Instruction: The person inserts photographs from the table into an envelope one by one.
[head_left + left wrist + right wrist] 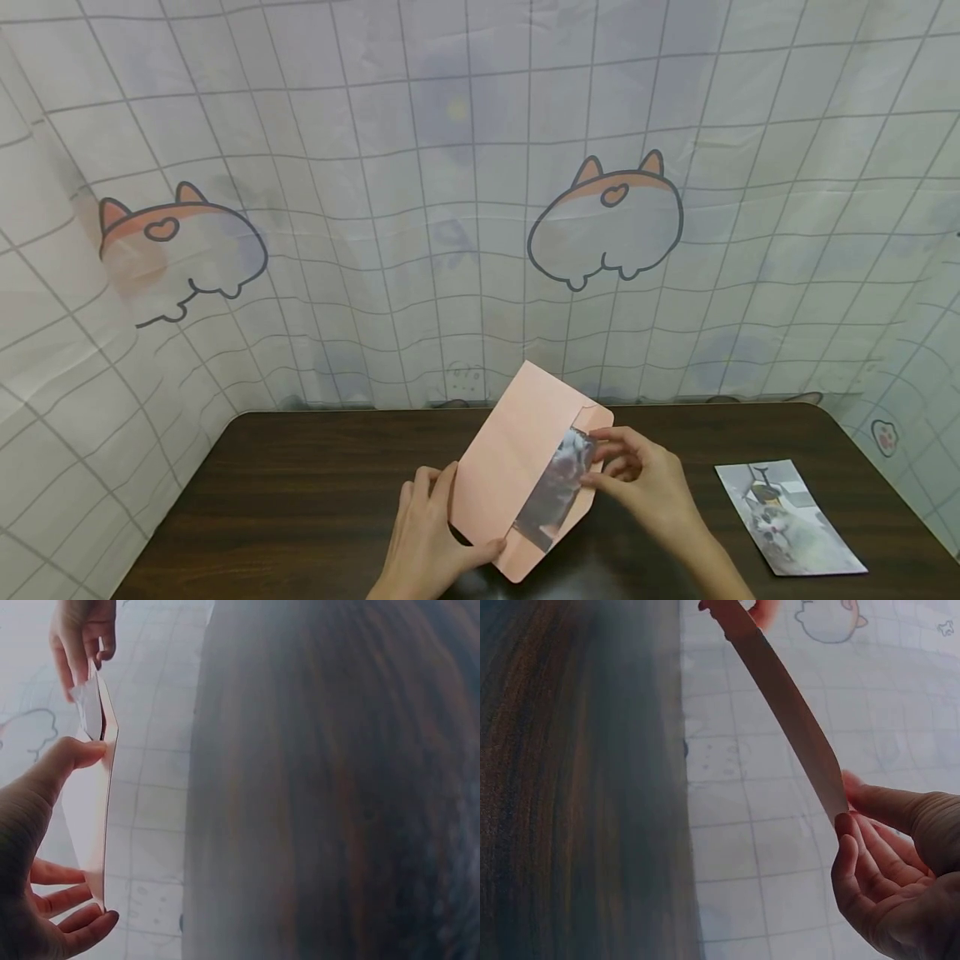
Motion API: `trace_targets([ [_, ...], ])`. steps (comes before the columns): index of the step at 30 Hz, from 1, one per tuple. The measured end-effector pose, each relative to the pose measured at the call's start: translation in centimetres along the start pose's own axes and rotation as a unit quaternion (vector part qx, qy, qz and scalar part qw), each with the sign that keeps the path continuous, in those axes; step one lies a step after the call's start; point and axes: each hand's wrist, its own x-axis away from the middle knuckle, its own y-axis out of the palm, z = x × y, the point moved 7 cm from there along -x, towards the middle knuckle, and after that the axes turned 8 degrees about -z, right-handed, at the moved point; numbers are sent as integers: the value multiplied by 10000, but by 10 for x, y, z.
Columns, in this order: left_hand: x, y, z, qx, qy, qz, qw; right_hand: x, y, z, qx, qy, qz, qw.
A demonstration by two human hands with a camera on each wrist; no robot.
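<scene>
At the left of the head view, a corgi drawing (183, 254) marks the gridded curtain (337, 217) behind the dark worktop (300, 492). At lower centre the left hand (427, 525) has its grip clamped on the pink envelope (506, 450), thumb in front at the lower edge; the envelope is tilted, its top leaning right. A photo card (553, 483) lies partly inside its opening. Right of centre, the right hand (652, 479) pinches that card's right edge. At lower right, a cat picture (791, 517) rests on the worktop.
</scene>
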Motion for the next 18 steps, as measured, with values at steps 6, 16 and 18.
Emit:
trace_targets([
  [6,0,1,1,17,-5,-43,10000,0,2,-1,139,7,191,9997],
  [16,0,1,3,37,-77,-72,9999,2,8,-1,212,-27,480,9986],
  [18,0,1,3,33,-88,-68,9999,3,9,0,212,-8,520,9984],
])
